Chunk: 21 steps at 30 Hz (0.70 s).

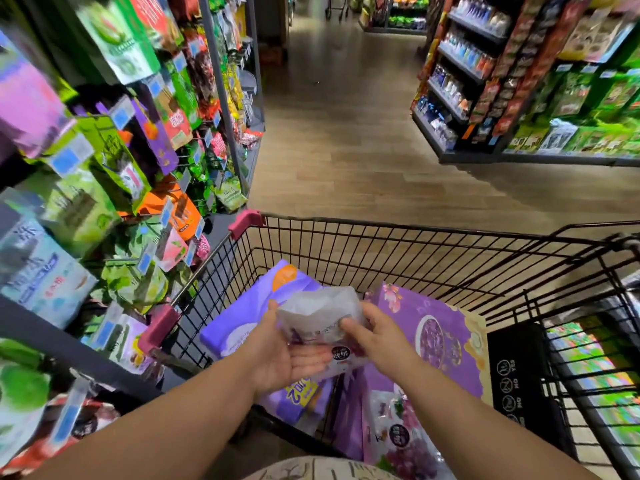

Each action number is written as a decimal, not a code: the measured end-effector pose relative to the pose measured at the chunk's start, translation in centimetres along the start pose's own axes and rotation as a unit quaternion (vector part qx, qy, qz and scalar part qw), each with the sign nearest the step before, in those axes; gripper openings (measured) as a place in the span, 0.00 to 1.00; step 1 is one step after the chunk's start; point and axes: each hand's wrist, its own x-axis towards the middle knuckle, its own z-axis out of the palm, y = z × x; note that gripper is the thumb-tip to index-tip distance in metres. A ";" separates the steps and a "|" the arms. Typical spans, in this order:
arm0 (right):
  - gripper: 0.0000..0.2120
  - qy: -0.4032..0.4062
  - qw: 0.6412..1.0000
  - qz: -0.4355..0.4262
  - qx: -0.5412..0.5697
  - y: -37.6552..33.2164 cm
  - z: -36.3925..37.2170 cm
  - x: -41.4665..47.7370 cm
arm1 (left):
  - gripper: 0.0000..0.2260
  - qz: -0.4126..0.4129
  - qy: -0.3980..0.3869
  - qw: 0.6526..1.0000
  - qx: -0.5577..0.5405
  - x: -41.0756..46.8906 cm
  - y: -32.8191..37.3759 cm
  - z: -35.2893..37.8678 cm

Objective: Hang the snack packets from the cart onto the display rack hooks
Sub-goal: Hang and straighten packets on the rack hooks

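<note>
- Packet (320,311) of pale, half-clear plastic is held over the cart (415,233), between both hands and above the purple packets (239,317) that lie inside.
- Left hand (287,355) lies palm up under the near end of the packet. Its fingers (311,360) are straight and only carry it, and the thumb stands against the left edge.
- Right hand (379,337) comes from the right side. Its fingers (348,329) are curled over the right edge and grip the packet.
- Long axis of the packet runs away from the person, with the far end toward the front wall of the cart.
- Display rack (138,161) stands on the person's left, just beside the cart, so the left hand is the nearer one. I judge that the packet must go left and upward, with its top edge turned to the rack.
- Hanging hole of the packet cannot be seen. The hooks are blurred behind hanging bags and blue price tags (65,161), so I cannot tell which one is free.
- Dark round label (341,353) on the packet is too small to read.
- Yellow patch (299,389) on the purple packet under the left hand shows what looks like "202", upside down.
- Black flap (516,375) at the near end of the cart carries "NO" and "YES" beside round signs.
- Blue bag (34,271) on the rack has large characters, but they are blurred.
</note>
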 end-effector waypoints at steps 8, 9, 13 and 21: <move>0.22 -0.029 0.999 0.038 0.025 -0.5 1.5 -0.5 | 0.13 0.082 0.007 0.995 -0.054 -0.9 0.8 -0.1; 0.21 -0.028 0.995 0.056 0.074 -0.4 1.6 -0.4 | 0.12 0.089 0.008 0.995 -0.040 -1.2 0.8 0.1; 0.11 -0.037 0.956 0.123 0.264 -0.1 2.2 0.5 | 0.10 0.132 -0.013 0.989 0.058 -2.1 0.3 1.0; 0.35 -0.056 0.966 0.078 0.240 2.1 1.9 1.0 | 0.42 0.199 0.021 0.980 -0.004 0.2 -1.6 -0.4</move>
